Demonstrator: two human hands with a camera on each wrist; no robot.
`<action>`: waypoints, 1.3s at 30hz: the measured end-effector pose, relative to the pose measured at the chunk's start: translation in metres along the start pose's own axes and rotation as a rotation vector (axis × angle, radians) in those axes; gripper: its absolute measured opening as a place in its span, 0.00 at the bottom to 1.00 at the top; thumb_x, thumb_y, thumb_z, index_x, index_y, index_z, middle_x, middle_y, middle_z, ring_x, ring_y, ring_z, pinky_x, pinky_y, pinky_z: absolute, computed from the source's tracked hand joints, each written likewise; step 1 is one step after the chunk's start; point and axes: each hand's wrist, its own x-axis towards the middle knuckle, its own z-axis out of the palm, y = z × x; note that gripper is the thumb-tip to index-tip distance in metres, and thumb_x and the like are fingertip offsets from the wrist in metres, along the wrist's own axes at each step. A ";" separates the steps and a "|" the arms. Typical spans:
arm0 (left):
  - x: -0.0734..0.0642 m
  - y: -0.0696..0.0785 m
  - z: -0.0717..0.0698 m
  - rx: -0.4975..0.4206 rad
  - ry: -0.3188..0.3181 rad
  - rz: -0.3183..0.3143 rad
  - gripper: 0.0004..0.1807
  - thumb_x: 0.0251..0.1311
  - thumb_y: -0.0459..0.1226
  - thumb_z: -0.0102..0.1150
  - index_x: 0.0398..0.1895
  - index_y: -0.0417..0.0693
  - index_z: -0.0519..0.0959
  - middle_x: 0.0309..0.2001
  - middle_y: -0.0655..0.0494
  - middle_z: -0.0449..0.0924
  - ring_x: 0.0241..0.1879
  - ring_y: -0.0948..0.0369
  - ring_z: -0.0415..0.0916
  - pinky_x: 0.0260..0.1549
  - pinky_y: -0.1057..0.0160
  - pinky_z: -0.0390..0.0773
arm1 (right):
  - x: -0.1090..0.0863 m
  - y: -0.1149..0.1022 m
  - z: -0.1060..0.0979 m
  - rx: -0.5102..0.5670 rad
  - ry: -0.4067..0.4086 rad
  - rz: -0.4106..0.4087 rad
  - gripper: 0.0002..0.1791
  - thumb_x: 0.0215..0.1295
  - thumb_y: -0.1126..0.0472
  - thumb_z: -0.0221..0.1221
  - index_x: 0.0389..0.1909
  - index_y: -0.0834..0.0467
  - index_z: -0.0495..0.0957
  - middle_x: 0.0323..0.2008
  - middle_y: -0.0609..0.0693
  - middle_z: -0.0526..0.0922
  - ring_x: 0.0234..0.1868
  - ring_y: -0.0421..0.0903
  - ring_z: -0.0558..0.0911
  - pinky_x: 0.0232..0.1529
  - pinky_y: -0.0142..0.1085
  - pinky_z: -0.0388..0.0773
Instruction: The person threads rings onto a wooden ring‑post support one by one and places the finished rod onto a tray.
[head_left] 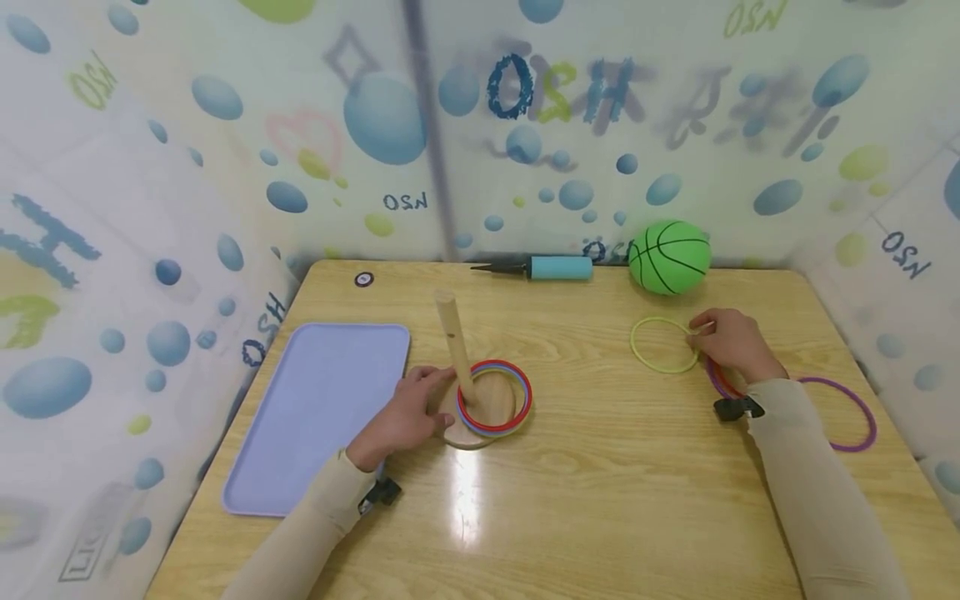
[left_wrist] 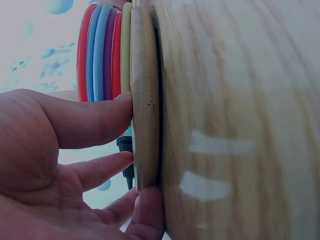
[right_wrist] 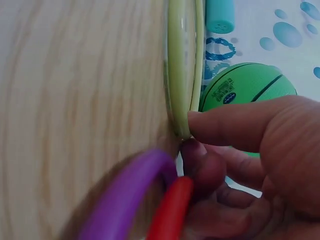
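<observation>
At the right of the table my right hand [head_left: 731,343] pinches the near right edge of a yellow ring [head_left: 663,371]. In the right wrist view its thumb and fingertips meet on that yellow ring [right_wrist: 181,75]. Below the hand lie a purple ring [right_wrist: 117,200] and a red ring [right_wrist: 172,207]. My left hand [head_left: 405,412] holds the round wooden base [left_wrist: 145,100] of a peg stand, thumb and fingers spread along its near side. Its upright peg [head_left: 452,342] leans slightly in the head view. Several stacked rings [head_left: 529,396], with red on top, encircle the peg.
A lilac tray [head_left: 322,400] lies at the left, partly under my left forearm. Along the back are a hand pump [head_left: 558,267], a green ball [head_left: 670,257] and a small round black disc [head_left: 363,279]. Another purple ring [head_left: 870,417] lies past my right wrist. Printed curtains surround the table.
</observation>
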 end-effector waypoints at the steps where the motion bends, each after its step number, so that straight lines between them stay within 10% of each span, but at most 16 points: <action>1: 0.000 0.000 0.000 -0.001 -0.001 -0.003 0.40 0.63 0.33 0.72 0.79 0.47 0.69 0.72 0.37 0.66 0.71 0.34 0.61 0.69 0.34 0.65 | 0.000 -0.001 0.000 0.005 -0.006 0.010 0.23 0.72 0.56 0.64 0.56 0.71 0.80 0.39 0.64 0.90 0.29 0.44 0.86 0.34 0.35 0.78; 20: -0.001 0.001 0.000 -0.004 -0.017 -0.014 0.39 0.64 0.34 0.71 0.79 0.47 0.69 0.73 0.37 0.66 0.72 0.34 0.61 0.69 0.34 0.65 | -0.007 -0.018 -0.004 0.340 -0.084 -0.055 0.22 0.80 0.59 0.58 0.63 0.72 0.76 0.41 0.58 0.85 0.32 0.39 0.84 0.36 0.34 0.85; 39: -0.001 0.002 -0.003 0.005 -0.010 0.001 0.39 0.64 0.33 0.71 0.79 0.45 0.68 0.72 0.36 0.66 0.72 0.33 0.61 0.70 0.34 0.65 | -0.041 -0.105 -0.025 0.516 -0.059 -0.131 0.24 0.78 0.55 0.62 0.65 0.66 0.75 0.43 0.43 0.85 0.36 0.45 0.90 0.43 0.35 0.88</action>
